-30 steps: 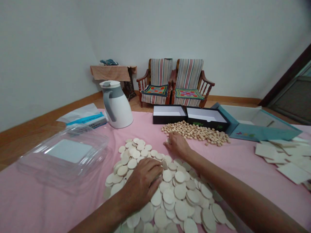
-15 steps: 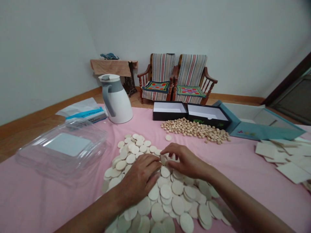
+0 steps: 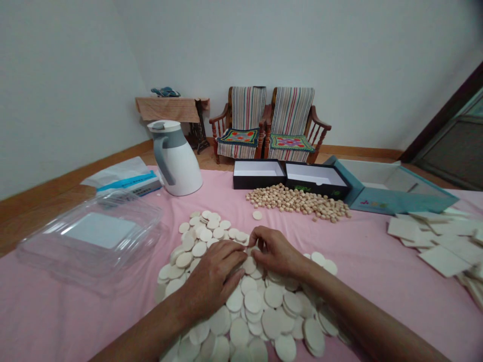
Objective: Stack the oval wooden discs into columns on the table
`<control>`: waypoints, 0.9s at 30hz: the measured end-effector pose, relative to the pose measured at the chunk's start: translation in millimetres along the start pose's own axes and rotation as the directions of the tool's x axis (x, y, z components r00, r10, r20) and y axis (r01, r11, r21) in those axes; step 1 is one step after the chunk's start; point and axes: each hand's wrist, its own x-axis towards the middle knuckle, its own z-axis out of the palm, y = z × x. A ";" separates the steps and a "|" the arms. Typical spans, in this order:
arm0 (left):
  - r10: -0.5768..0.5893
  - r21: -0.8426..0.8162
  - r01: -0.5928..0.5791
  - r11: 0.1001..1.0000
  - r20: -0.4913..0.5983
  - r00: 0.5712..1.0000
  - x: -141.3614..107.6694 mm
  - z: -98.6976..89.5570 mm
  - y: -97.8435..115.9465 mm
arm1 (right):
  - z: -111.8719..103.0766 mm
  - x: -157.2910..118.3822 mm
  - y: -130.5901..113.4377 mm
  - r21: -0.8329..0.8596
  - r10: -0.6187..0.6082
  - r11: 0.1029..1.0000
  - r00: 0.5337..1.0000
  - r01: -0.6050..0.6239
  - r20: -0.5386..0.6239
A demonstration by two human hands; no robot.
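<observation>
A large heap of pale round discs (image 3: 253, 301) lies overlapping on a pink sheet (image 3: 68, 306). My left hand (image 3: 213, 274) rests flat on the heap, its fingers together and holding nothing visible. Close beside it, my right hand (image 3: 273, 251) curls over the discs, its fingertips down among them. Whether those fingers grip a disc is hidden. Beyond both hands, a single disc (image 3: 257, 215) lies apart on the sheet, just short of a heap of small round beige pieces (image 3: 296, 201).
Two open black boxes (image 3: 258, 173) stand at the sheet's far edge, with an open teal box (image 3: 392, 193) to their right. Pale square tiles (image 3: 433, 241) lie at the right. A clear plastic lid (image 3: 90, 241) and white jug (image 3: 175, 161) stand at the left.
My right hand has come back toward my left hand since the earliest frame. A disc now lies apart near the small pieces, and several discs sit further right on the heap's edge.
</observation>
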 end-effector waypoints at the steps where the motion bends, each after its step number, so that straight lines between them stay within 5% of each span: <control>1: 0.000 0.002 0.000 1.000 -0.002 1.000 -0.2 -0.1 0.1 | 0.9 0.1 -0.2 0.008 0.009 1.000 1.000 -0.009 -0.009; 10: -0.009 -0.007 0.009 1.000 0.024 1.000 0.0 -1.8 -0.1 | -18.6 13.8 27.1 0.212 0.178 0.967 0.968 -0.139 -0.179; 17: 0.002 -0.003 -0.002 1.000 0.006 1.000 -1.3 -1.1 -0.5 | -39.5 14.3 62.4 -0.065 0.217 0.969 0.949 -0.238 -0.228; 27: 0.004 0.007 -0.004 1.000 -0.005 1.000 0.4 -1.4 -0.4 | -43.6 8.7 46.7 -0.327 0.115 0.935 0.990 -0.137 -0.085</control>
